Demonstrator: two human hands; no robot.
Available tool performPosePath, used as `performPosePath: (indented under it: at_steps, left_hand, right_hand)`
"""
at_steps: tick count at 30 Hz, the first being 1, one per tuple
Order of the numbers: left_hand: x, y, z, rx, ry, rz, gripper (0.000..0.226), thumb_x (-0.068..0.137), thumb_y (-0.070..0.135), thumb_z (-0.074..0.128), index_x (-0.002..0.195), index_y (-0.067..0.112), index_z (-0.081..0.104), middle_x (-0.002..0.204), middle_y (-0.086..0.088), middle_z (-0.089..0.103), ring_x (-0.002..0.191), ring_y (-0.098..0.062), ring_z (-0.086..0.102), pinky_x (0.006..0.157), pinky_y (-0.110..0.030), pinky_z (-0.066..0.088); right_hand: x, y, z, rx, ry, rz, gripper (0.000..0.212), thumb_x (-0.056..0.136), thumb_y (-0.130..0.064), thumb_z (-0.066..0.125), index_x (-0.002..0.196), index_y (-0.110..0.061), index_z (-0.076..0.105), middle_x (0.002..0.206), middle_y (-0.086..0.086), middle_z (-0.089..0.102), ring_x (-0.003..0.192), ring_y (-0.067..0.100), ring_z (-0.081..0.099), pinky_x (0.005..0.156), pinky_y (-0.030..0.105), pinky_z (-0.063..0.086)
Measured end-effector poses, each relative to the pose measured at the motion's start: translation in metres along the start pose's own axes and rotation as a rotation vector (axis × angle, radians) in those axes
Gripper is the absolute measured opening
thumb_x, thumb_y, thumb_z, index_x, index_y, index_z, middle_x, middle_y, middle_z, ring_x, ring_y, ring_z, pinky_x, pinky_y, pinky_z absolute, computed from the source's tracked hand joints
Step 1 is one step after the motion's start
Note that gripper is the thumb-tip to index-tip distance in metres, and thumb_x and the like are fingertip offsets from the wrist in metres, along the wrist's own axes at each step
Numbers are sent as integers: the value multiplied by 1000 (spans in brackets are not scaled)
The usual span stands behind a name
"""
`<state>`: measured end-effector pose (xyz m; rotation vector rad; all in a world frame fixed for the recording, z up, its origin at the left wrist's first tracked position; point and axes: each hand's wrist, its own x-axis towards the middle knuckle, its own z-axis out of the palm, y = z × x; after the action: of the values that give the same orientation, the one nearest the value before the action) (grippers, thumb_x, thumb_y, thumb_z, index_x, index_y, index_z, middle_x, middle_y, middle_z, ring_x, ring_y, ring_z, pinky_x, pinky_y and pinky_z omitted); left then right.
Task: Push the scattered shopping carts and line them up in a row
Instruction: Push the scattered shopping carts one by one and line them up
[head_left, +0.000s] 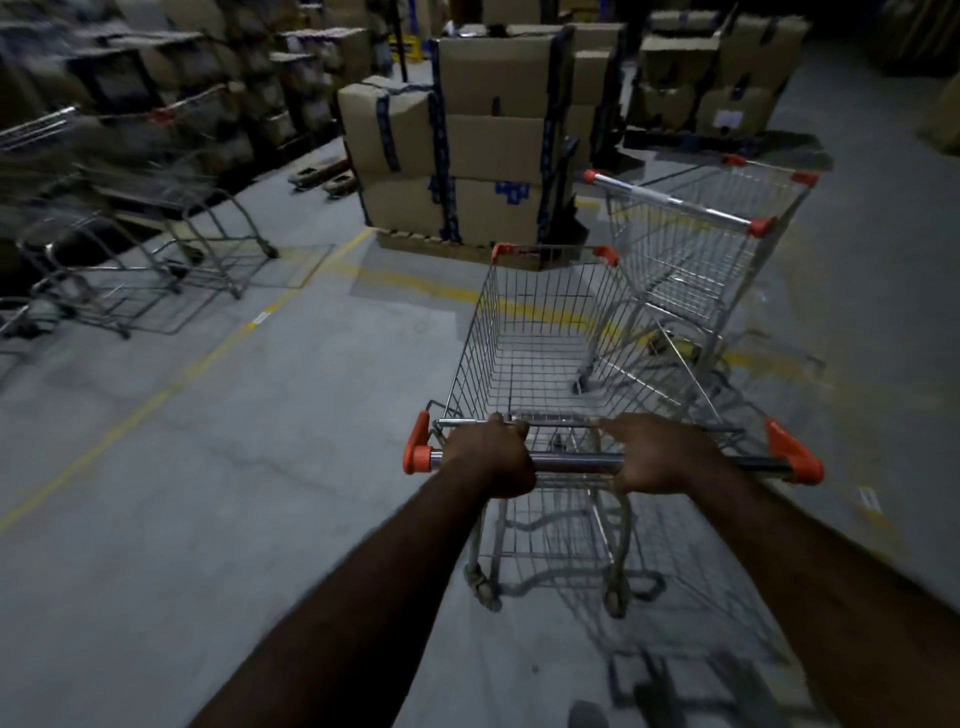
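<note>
The left hand (491, 457) and right hand (657, 454) are both clamped on the handle (576, 461) of the cart (545, 332), which stands near the stacked boxes (467, 156). I think it should swing left of the boxes, toward the parked carts (208, 223), with an even push.

A dim warehouse has a grey concrete floor (208, 493) marked with yellow painted lines (156, 399). Cardboard boxes (488, 135) bound with dark straps stand stacked in the middle distance, with a second stack (717, 78) behind them to the right. Blurred shelving racks (156, 78) loaded with boxes line the left side.
</note>
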<state>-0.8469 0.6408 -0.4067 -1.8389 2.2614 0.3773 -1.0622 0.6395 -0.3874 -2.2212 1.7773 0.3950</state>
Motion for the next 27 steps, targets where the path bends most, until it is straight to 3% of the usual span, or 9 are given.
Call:
performPosePath:
  at_steps: [6,12,14,16,19,21,23,25,27]
  left_hand:
    - [35,11,-8,-14,-4,-120,71,81,37,56,149,29,39,141,-9,50,116,-35,60,90,-50,52]
    - [59,7,-27,-167,-111,-199,89,79,62,70,154,30,35,161,-10,31,131,-34,52,104,-49,46]
    - [63,-1,-37,-532,-179,-239,90,83,55,74,158,27,31,161,-13,30,116,-33,63,94,-45,57]
    - [67,-11,-41,-863,-180,-285,82,90,48,70,158,23,31,143,-16,52,85,-29,72,77,-42,63]
    - [71,-18,-40,-840,-125,-343,79,91,60,63,154,20,36,123,-14,64,71,-22,71,60,-33,61]
    - [75,-17,-41,-738,-86,-369,77,93,67,54,153,21,37,136,-12,56,78,-25,71,63,-38,63]
    - [82,-22,-41,-582,-41,-357,79,94,72,41,156,23,33,155,-5,39,104,-31,68,76,-47,62]
    - [91,-35,-39,-428,-22,-355,81,94,76,30,157,25,29,165,-1,26,133,-31,52,94,-55,54]
    - [101,-53,-40,-415,-11,-386,80,95,76,29,158,27,28,166,-1,23,142,-29,42,99,-56,50]
  right_hand:
    - [47,26,-22,-50,5,-119,95,78,-51,75,159,-31,28,158,3,41,141,24,43,110,42,43]
    - [92,38,-43,-95,-11,-234,91,71,-42,79,152,-29,40,150,3,51,133,25,51,104,40,48]
    - [105,44,-48,-124,-12,-284,87,72,-45,79,149,-26,44,146,4,53,131,25,52,103,39,48]
    - [116,49,-54,-154,-14,-322,90,74,-49,78,152,-26,40,149,3,50,134,25,49,104,39,46]
    - [134,50,-62,-170,-26,-360,93,77,-48,74,157,-29,31,154,0,44,137,22,44,106,38,44]
    - [148,47,-68,-175,-36,-393,95,75,-47,70,159,-29,28,157,0,41,139,21,42,109,38,43]
    - [163,41,-73,-179,-50,-416,96,76,-46,69,159,-29,26,159,0,37,142,22,39,110,38,41]
    - [178,34,-77,-182,-56,-429,96,77,-46,70,160,-30,25,161,0,34,144,22,37,110,37,40]
    - [195,24,-82,-174,-55,-448,98,75,-48,71,160,-30,26,160,0,36,143,22,38,109,37,42]
